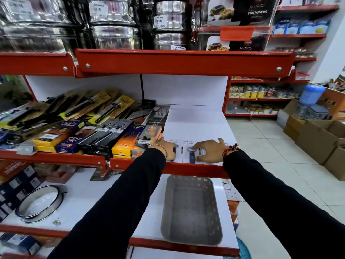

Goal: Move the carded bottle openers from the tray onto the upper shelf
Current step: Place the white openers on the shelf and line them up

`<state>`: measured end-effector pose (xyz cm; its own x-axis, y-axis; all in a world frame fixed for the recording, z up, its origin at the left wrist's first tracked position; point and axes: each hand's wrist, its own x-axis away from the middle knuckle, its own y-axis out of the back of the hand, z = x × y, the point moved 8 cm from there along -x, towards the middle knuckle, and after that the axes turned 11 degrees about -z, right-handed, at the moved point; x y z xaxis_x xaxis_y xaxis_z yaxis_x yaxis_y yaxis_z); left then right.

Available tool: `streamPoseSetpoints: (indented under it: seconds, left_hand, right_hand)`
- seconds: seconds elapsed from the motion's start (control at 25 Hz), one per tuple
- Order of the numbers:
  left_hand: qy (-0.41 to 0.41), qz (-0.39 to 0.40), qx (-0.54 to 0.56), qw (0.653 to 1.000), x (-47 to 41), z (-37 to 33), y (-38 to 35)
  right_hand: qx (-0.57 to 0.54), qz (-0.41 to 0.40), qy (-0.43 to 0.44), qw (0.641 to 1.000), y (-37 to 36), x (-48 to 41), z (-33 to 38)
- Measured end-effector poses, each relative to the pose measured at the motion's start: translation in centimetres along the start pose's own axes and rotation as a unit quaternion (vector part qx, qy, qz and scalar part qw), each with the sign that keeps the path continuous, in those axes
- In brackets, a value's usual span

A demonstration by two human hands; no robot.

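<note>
Two white carded bottle openers lie flat side by side at the front of the upper shelf (196, 126). My left hand (166, 146) rests on the left card (178, 156), covering most of its opener. My right hand (209, 151) lies spread over the right card (186, 159), fingertips by the blue-handled opener (192, 156). Both hands press on the cards rather than gripping them. The grey plastic tray (190, 212) sits on the lower shelf below my arms, with nothing in it.
Boxed kitchen tools and graters (104, 135) crowd the upper shelf left of the cards. A metal ring (40, 202) lies on the lower shelf at left. Steel containers fill the top shelf. Cardboard boxes (317, 139) stand on the tiled floor at right.
</note>
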<state>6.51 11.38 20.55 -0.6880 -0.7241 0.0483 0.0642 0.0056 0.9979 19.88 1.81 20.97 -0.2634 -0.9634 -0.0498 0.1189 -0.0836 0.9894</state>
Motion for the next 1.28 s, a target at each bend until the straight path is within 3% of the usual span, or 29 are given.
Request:
streamPoseSetpoints:
  seconds: [0.16, 0.28, 0.4, 0.68, 1.28]
  left_hand:
    - [0.008, 0.006, -0.030, 1.000, 0.7, -0.1, 0.7]
    - [-0.006, -0.054, -0.074, 0.996, 0.9, -1.3, 2.3]
    - [-0.059, -0.092, -0.040, 0.993, 0.7, -4.5, 3.6]
    - [-0.118, -0.047, -0.010, 0.992, -0.4, -12.2, 1.6]
    - [-0.098, -0.038, -0.016, 0.994, 0.5, -12.3, 0.7]
  right_hand:
    - [0.002, 0.005, 0.001, 1.000, 0.1, 0.3, -0.1]
    - [-0.031, -0.018, -0.018, 0.999, 1.4, 0.7, -1.5]
    - [-0.022, -0.051, -0.060, 0.997, 3.0, 1.2, -5.0]
    - [0.011, 0.024, -0.134, 0.991, 1.1, 4.2, -12.0]
    - [0.028, 0.021, -0.104, 0.994, 0.8, 5.5, -10.9]
